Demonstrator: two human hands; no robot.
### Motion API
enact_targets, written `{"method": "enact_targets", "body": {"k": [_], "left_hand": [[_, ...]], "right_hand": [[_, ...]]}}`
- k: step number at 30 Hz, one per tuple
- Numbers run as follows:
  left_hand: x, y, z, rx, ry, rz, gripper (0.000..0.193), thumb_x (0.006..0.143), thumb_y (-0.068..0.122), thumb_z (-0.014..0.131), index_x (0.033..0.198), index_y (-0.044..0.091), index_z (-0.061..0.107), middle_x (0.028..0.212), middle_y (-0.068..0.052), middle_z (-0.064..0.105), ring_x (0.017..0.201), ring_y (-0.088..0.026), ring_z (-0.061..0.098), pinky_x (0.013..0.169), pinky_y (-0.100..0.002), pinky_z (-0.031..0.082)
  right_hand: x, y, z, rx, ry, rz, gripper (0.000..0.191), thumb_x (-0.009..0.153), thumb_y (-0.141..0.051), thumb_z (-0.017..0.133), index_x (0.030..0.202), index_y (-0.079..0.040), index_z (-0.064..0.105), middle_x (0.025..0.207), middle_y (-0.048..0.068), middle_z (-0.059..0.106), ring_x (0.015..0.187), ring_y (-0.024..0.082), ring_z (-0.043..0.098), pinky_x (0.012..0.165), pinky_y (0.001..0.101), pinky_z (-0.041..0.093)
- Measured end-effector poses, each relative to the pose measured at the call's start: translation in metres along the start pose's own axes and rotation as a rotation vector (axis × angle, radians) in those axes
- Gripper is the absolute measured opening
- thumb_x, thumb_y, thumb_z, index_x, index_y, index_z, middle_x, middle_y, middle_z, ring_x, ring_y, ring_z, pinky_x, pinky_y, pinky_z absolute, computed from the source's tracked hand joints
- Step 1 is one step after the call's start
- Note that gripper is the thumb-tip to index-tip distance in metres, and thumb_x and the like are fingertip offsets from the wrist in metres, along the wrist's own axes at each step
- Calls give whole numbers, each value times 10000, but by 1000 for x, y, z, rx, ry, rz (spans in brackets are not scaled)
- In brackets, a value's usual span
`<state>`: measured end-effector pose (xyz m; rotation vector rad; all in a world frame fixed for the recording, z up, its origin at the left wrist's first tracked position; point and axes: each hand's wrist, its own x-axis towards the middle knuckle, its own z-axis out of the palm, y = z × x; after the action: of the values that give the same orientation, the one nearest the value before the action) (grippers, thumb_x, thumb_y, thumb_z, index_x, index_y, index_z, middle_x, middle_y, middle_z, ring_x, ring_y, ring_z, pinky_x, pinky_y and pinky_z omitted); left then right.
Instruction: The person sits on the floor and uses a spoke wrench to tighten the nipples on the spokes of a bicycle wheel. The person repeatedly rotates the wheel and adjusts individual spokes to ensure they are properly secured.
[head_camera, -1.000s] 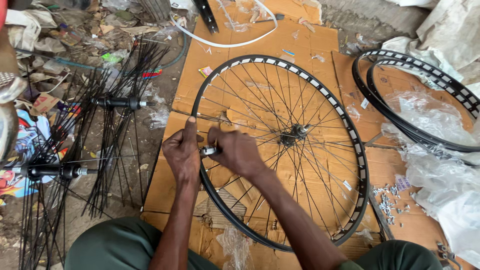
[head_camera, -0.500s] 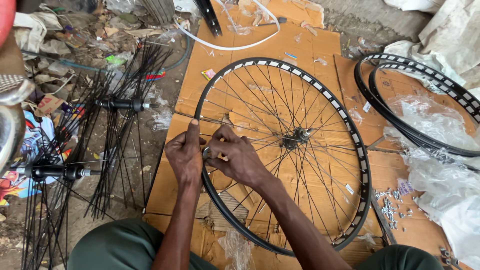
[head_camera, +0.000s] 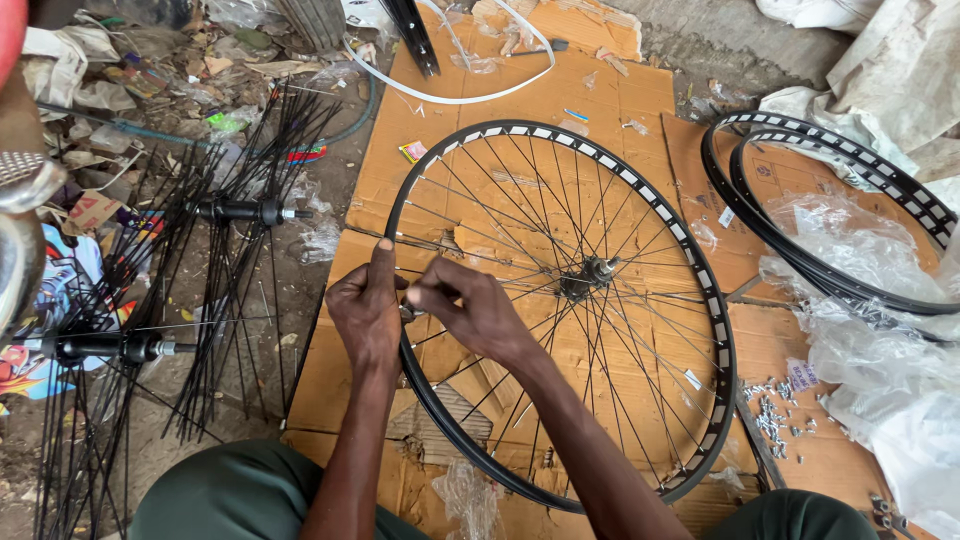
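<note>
Black wheel rim (head_camera: 425, 390) still pinched by both hands, left hand (head_camera: 366, 312) and right hand (head_camera: 462, 308) closer.

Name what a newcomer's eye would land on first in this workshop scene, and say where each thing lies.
A black spoked wheel lies flat on brown cardboard in the middle, with the left hand and right hand meeting at its left rim. Left of it, hubs bristling with loose spokes lie on the littered ground; bare black rims lie at the right.
</note>
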<state>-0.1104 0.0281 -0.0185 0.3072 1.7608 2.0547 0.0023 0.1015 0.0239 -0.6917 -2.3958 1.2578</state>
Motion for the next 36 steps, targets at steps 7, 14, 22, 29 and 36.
{"method": "enact_targets", "body": {"k": [7, 14, 22, 29, 36], "left_hand": [[2, -7, -2, 29, -14, 14, 689, 1004, 363, 693, 507, 57, 327, 492, 55, 256, 511, -89, 208, 517, -350, 169], [3, -8, 0, -70, -52, 95, 315, 1031, 298, 647, 816, 79, 574, 740, 41, 534, 671, -51, 423, 595, -293, 377], [-5, -8, 4, -54, 65, 164, 361, 1025, 264, 663, 753, 63, 536, 722, 8, 597, 639, -64, 465, 584, -293, 405], [-8, -5, 2, -16, 80, 110, 416, 1015, 250, 704, 697, 70, 507, 645, -17, 514, 581, -80, 422, 529, -318, 366], [-6, -11, 3, -6, 91, 136, 395, 1022, 258, 677, 702, 76, 530, 638, 22, 495, 588, -77, 419, 542, -314, 365]], "right_hand": [[-17, -1, 3, -345, 105, -198, 209, 759, -96, 841, 808, -59, 642, 977, 82, 618, 879, 249, 710, 875, 474, 416], [14, -12, -8, -255, 158, -177, 199, 830, -58, 764, 957, -32, 614, 1018, 109, 582, 947, 339, 662, 833, 463, 533], [-4, 5, -18, -211, 103, -248, 341, 853, -142, 799, 1159, -35, 693, 1053, 163, 699, 1017, 399, 687, 873, 490, 531], [17, 10, -21, -5, -141, -29, 391, 852, -263, 742, 1219, -130, 711, 1026, 103, 784, 863, 249, 760, 751, 393, 571], [19, 14, -7, -204, -107, -19, 360, 810, -305, 828, 1070, -97, 690, 920, 77, 720, 796, 216, 704, 699, 377, 543]]}}
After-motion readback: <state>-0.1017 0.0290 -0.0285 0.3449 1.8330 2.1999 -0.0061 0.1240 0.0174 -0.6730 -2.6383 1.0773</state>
